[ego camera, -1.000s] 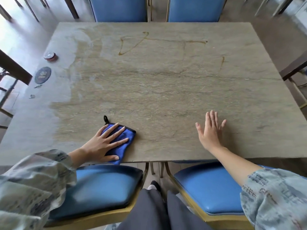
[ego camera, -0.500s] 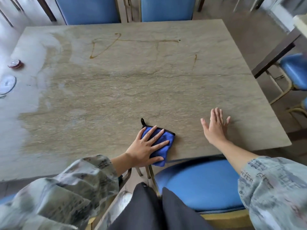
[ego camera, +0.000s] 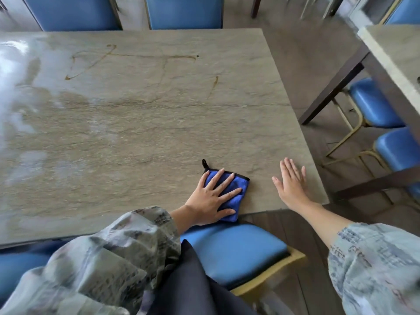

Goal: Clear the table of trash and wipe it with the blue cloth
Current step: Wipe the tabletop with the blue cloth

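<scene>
A folded blue cloth with a black loop lies at the near edge of the stone table. My left hand presses flat on the cloth, fingers spread. My right hand rests flat on the bare tabletop just right of the cloth, near the table's front right corner, holding nothing. Thin brown streaks mark the far part of the tabletop. The left part of the surface shines wet.
Blue chairs stand at the far side and one chair seat sits below the near edge. A second table with blue chairs stands to the right across a strip of floor.
My left hand has slid the cloth rightward along the near edge, close to my right hand. The view has swung right, so the small items at the table's left edge are out of frame.
</scene>
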Available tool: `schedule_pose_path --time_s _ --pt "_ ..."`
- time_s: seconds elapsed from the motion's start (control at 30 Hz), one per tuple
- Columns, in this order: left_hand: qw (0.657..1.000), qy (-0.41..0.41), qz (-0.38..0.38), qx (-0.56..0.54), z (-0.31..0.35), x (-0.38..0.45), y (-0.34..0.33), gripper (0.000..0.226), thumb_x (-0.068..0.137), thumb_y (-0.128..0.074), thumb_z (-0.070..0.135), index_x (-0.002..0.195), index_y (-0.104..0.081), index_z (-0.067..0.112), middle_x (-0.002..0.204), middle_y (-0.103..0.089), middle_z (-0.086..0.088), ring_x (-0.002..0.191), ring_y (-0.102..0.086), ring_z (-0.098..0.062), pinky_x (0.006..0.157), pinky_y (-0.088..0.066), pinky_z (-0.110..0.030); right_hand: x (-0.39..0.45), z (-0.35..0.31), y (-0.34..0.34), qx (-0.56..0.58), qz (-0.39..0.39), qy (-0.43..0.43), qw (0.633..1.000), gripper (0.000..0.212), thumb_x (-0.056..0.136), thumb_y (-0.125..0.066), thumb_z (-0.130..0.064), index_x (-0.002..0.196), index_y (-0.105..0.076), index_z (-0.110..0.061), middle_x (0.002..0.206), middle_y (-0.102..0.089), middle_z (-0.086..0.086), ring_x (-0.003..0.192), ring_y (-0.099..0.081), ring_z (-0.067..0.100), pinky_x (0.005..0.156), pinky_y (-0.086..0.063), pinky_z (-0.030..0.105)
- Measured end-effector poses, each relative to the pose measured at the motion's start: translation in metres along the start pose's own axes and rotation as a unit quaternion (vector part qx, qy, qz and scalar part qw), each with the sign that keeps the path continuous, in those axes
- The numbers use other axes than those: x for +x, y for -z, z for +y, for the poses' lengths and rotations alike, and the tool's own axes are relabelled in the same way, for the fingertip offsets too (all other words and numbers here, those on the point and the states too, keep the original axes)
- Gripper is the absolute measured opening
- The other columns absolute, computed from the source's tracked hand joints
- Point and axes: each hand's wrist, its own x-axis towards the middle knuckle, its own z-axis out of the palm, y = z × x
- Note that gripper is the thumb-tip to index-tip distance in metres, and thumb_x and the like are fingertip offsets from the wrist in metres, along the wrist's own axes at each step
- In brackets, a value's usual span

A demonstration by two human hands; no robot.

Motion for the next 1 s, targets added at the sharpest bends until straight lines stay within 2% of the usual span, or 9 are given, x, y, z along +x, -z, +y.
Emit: schedule_pose_path --time_s 0.13,0.3,0.53,0.6,0.7,0.77,0.87,1.0 --pt "1.000 0.001 0.002 -0.003 0.041 0.046 -0.004 0.064 0.092 -0.023 0.069 0.148 -0.019 0.040 0.160 -0.011 -0.002 0.147 -0.003 -0.034 0.113 -0.011 -0.061 0.003 0.038 0.001 0.047 0.018 0.023 0.998 0.075 0.091 -0.016 -0.049 0.145 -0.029 0.000 0.155 -0.023 0.017 0.145 -0.014 0.026 0.116 0.005 0.041" --pt "1.000 0.026 0.000 -0.009 0.089 0.099 -0.007 0.063 0.092 -0.021 0.067 0.149 -0.018 0.039 0.160 -0.012 -0.003 0.147 -0.005 -0.035 0.113 -0.010 -0.062 -0.003 0.074 0.005 0.066 0.042 0.026 0.997 0.067 0.095 -0.015 -0.042 0.146 -0.029 -0.001 0.155 -0.023 0.014 0.145 -0.013 0.023 0.118 0.000 0.040" --pt "0.995 0.092 0.037 -0.025 0.097 0.122 -0.008 0.057 0.093 -0.026 0.066 0.145 -0.029 0.044 0.158 -0.022 0.005 0.147 -0.012 -0.026 0.116 -0.014 -0.055 -0.006 0.079 0.003 0.069 0.056 0.054 0.995 0.065 0.096 -0.014 -0.041 0.147 -0.024 -0.002 0.156 -0.017 0.013 0.146 -0.007 0.021 0.119 0.001 0.038" --pt "0.986 0.158 0.047 -0.032 0.081 0.125 -0.003 0.057 0.090 -0.027 0.065 0.142 -0.034 0.044 0.156 -0.026 0.006 0.146 -0.017 -0.026 0.113 -0.019 -0.056 -0.001 0.077 0.003 0.077 0.060 0.067 0.993 0.065 0.096 -0.015 -0.041 0.148 -0.023 -0.002 0.157 -0.017 0.013 0.147 -0.006 0.020 0.119 0.001 0.038" --pt "0.960 0.271 0.043 -0.051 0.054 0.128 0.005 0.059 0.089 -0.022 0.066 0.143 -0.032 0.043 0.158 -0.021 0.005 0.147 -0.012 -0.025 0.116 -0.012 -0.054 0.011 0.071 0.002 0.112 0.052 0.076 0.989 0.067 0.095 -0.015 -0.043 0.148 -0.022 -0.003 0.157 -0.016 0.013 0.146 -0.003 0.018 0.119 0.001 0.038" --pt "0.952 0.302 0.039 -0.043 0.046 0.125 0.005 0.057 0.093 -0.023 0.063 0.145 -0.028 0.042 0.159 -0.018 0.004 0.148 -0.007 -0.026 0.117 -0.008 -0.052 0.019 0.068 0.003 0.128 0.039 0.075 0.988 0.065 0.096 -0.017 -0.041 0.148 -0.021 -0.003 0.157 -0.015 0.013 0.146 -0.002 0.017 0.119 0.002 0.036" --pt "0.955 0.290 0.050 -0.036 0.049 0.122 0.003 0.060 0.092 -0.022 0.064 0.146 -0.029 0.039 0.158 -0.020 0.000 0.147 -0.010 -0.031 0.115 -0.010 -0.055 0.027 0.069 0.005 0.155 0.028 0.071 0.985 0.055 0.099 -0.029 -0.028 0.148 -0.023 -0.003 0.157 -0.015 0.013 0.146 -0.004 0.019 0.119 0.000 0.034" --pt "0.986 0.153 0.060 -0.005 0.066 0.113 -0.003 0.067 0.088 -0.028 0.071 0.145 -0.034 0.035 0.156 -0.026 -0.007 0.145 -0.017 -0.037 0.109 -0.021 -0.062 0.030 0.078 0.013 0.174 0.027 0.099 0.979 0.048 0.099 -0.037 -0.010 0.146 -0.029 -0.003 0.156 -0.021 0.009 0.146 -0.013 0.022 0.119 -0.007 0.031"
